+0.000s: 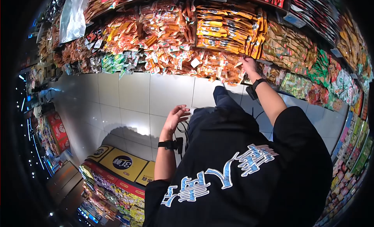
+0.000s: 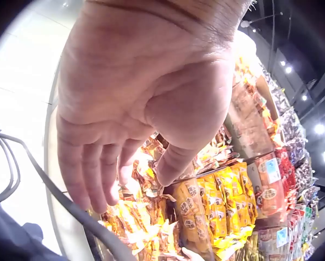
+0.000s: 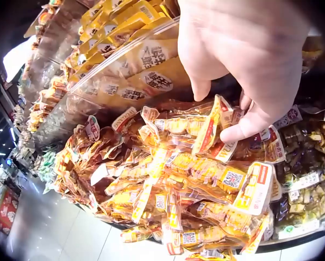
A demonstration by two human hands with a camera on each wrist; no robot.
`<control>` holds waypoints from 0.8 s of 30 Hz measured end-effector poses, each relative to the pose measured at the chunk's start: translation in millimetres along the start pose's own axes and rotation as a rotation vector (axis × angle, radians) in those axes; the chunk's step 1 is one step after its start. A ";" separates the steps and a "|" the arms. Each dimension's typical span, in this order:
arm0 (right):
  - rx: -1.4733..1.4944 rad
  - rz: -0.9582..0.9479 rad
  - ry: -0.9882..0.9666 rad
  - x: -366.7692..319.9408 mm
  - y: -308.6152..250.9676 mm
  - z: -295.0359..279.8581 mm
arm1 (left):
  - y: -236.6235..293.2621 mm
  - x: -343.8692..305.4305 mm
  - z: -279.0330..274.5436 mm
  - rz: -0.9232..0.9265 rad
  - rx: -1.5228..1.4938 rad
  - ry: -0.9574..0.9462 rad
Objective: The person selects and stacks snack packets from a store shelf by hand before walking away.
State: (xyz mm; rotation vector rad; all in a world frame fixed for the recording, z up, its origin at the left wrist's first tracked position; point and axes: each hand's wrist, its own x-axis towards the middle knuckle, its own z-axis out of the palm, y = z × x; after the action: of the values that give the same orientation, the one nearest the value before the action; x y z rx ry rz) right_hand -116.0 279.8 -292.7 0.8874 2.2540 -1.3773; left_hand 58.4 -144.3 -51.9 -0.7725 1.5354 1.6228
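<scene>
In the head view the right hand (image 1: pixel 249 66) reaches into a bin of orange-red snack packets (image 1: pixel 226 67) on the lower shelf. The right wrist view shows that hand (image 3: pixel 244 65) with thumb and fingers pinching the edge of one clear-and-red packet (image 3: pixel 208 128) on top of the pile. The left hand (image 1: pixel 177 117) hangs over the floor in front of the body, holding nothing. Its palm and loosely bent fingers fill much of the left wrist view (image 2: pixel 141 103), with the shelf packets beyond.
Yellow packets (image 1: pixel 212 32) stand in rows behind a clear divider (image 3: pixel 119 54). Green packets (image 1: pixel 111 63) lie further left. A yellow and red display stand (image 1: pixel 140 168) is behind the person at the lower left. A cable (image 2: pixel 59 196) hangs near the left hand.
</scene>
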 end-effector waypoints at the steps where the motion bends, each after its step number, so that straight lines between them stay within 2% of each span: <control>1: -0.043 -0.014 0.043 19.8 27.2 6.5 | -1.0 -0.4 1.4 0.009 -0.008 0.000; 2: -0.085 -0.027 0.088 28.8 41.9 8.2 | -3.7 -0.7 1.2 0.017 -0.015 -0.003; 3: -0.045 -0.091 0.118 12.2 38.9 2.3 | -7.3 -1.5 0.0 0.026 -0.022 -0.006; 6: -0.174 -0.059 0.154 -54.1 13.9 -26.7 | -16.9 -7.0 -7.6 0.059 0.005 0.012; 7: -0.332 -0.044 0.156 -56.5 21.0 -29.4 | -21.3 -9.9 -11.3 0.076 0.002 0.022; 9: -0.330 -0.090 0.159 -81.3 43.8 -34.2 | -36.3 -13.5 -25.2 0.096 0.045 0.058; 10: -0.357 -0.132 0.140 -80.2 72.5 -32.4 | -47.2 -12.9 -35.8 0.111 0.067 0.076; 12: -0.269 -0.217 0.008 -70.9 145.2 -18.5 | -85.1 -5.9 -68.3 0.143 0.173 0.151; 14: -0.122 -0.244 0.103 -128.6 166.2 -10.0 | -144.0 11.1 -119.7 0.157 0.205 0.198; 16: -0.565 -0.307 -0.039 -159.2 199.8 -6.4 | -196.3 5.7 -159.8 0.095 0.183 0.279; 18: -0.486 -0.126 -0.057 -224.6 207.4 1.8 | -255.9 -9.3 -198.4 0.066 0.147 0.297; 20: -0.483 -0.198 -0.001 -266.1 245.8 23.9 | -311.8 -35.4 -224.4 -0.004 0.119 0.347; 21: -0.468 -0.164 -0.025 -293.3 254.3 32.1 | -337.3 -54.4 -232.6 -0.019 0.121 0.366; 22: -0.458 -0.129 -0.054 -322.0 258.0 37.0 | -364.7 -69.0 -242.3 -0.054 0.106 0.384; 24: -0.364 -0.011 -0.251 -367.2 269.2 44.1 | -417.4 -102.6 -253.0 -0.113 0.057 0.439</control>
State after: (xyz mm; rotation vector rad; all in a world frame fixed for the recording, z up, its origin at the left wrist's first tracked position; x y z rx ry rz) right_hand 335.7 209.5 -276.6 0.5481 2.2136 -0.9727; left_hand 447.5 -411.9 -212.7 -1.2197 1.7916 1.3783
